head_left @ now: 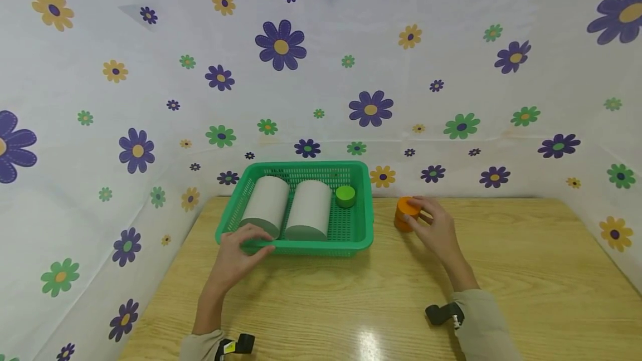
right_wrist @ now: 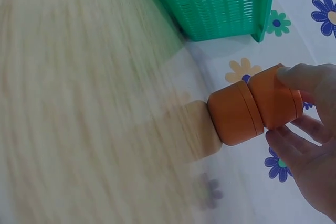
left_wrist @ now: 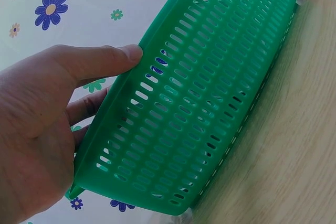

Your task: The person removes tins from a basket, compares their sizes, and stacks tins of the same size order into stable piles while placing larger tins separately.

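My left hand (head_left: 238, 259) grips the front rim of a green plastic basket (head_left: 301, 245), thumb outside and fingers over the edge; the left wrist view shows its slotted wall (left_wrist: 189, 93). Inside the basket lie two white cylinder-like pieces (head_left: 267, 202) and a small bright green round cup (head_left: 345, 196). To the right of the basket, two small orange cups stand stacked on the table. With thumb and fingers my right hand (head_left: 435, 230) pinches the upper orange cup (right_wrist: 274, 97). The lower orange cup (right_wrist: 235, 114) stands directly under it on the table.
The wooden table (head_left: 381, 299) runs up to a white cloth (head_left: 321, 82) printed with flowers, which rises at the back and both sides. The basket stands near the table's back edge, close to the cloth.
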`<move>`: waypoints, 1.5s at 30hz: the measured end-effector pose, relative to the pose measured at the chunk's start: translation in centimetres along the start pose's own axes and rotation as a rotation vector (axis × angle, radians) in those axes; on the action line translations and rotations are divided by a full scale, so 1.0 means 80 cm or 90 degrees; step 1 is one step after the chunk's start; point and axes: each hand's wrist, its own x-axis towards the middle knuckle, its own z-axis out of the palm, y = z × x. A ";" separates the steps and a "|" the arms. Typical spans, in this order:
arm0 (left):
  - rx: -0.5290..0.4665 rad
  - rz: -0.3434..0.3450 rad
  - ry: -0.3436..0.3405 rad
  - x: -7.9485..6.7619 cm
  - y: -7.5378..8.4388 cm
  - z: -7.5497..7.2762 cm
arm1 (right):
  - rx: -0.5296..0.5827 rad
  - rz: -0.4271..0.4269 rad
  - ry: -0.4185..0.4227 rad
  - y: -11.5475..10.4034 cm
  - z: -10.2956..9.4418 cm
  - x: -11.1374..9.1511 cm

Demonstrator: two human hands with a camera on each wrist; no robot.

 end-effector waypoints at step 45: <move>0.001 -0.009 0.000 0.000 0.005 -0.001 | -0.065 -0.104 -0.017 -0.070 -0.028 0.012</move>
